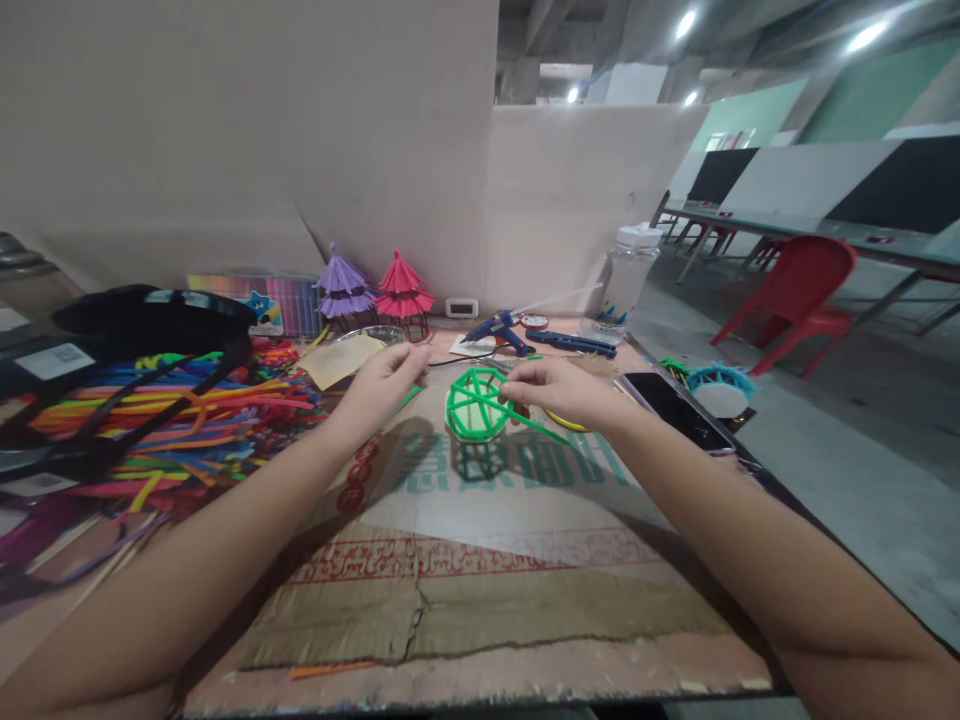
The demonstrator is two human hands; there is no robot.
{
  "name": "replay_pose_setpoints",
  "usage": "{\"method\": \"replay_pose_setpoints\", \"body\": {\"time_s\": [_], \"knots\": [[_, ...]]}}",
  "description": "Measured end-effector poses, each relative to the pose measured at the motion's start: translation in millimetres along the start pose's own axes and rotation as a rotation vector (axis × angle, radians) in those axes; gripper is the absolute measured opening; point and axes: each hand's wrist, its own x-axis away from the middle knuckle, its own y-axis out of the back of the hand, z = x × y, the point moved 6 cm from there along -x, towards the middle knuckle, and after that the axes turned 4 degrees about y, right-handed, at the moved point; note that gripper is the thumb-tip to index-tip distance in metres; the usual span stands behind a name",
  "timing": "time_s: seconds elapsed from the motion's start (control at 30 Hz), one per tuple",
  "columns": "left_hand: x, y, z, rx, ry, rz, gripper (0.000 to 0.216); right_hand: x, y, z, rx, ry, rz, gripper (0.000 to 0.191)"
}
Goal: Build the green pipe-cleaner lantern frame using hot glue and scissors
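Green frame [478, 399], pinched in right hand [553, 388]

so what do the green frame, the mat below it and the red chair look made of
Green frame: perhaps chenille stems; bright, matte strips, though any fuzz is too small to confirm.
Mat: cardboard, most likely; dull brown, printed, with a ragged, creased front edge.
Red chair: probably moulded plastic; smooth, evenly coloured, with a one-piece-looking back.

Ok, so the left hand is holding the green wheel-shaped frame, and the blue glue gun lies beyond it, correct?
Wrong hand: the head view shows the right hand holding the green wheel-shaped frame. The blue glue gun does lie beyond it.
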Motion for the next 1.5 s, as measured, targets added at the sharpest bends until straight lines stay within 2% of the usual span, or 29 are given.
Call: {"method": "replay_pose_setpoints", "body": {"time_s": [0.03,0.17,0.27,0.37,0.5,0.73,0.83,0.97,1.2,1.37,1.5], "knots": [[0,-4,1,0.003,-0.001,0.037,0.031,0,0,1,0.002,-0.004,0.002,0.030],[4,-23,6,0.019,-0.003,0.228,0.048,1,-1,7,0.040,-0.012,-0.002,0.032],[5,-28,9,0.006,0.029,0.277,0.046,1,-4,9,0.039,0.001,-0.004,0.030],[5,-27,11,0.015,0.051,0.279,0.040,1,-2,7,-0.038,0.010,-0.051,0.024],[3,-24,16,0.034,0.063,0.248,0.038,4,4,-2,-0.062,-0.025,-0.077,0.035],[5,-27,13,0.038,0.069,0.239,0.037,6,6,8,0.177,-0.024,-0.044,0.025],[6,-27,9,0.022,0.062,0.234,0.036,5,3,12,0.185,-0.061,-0.054,0.020],[7,-28,7,0.029,0.057,0.234,0.036,2,0,7,0.041,-0.114,-0.078,0.014],[7,-28,7,0.021,0.052,0.231,0.035,-2,-9,-11,-0.399,-0.157,-0.018,0.018],[6,-28,6,0.025,0.064,0.235,0.036,-4,-11,-16,-0.457,-0.167,-0.058,0.022],[4,-26,13,0.020,0.076,0.228,0.037,-4,-10,-16,-0.438,-0.171,-0.036,0.025]]}}
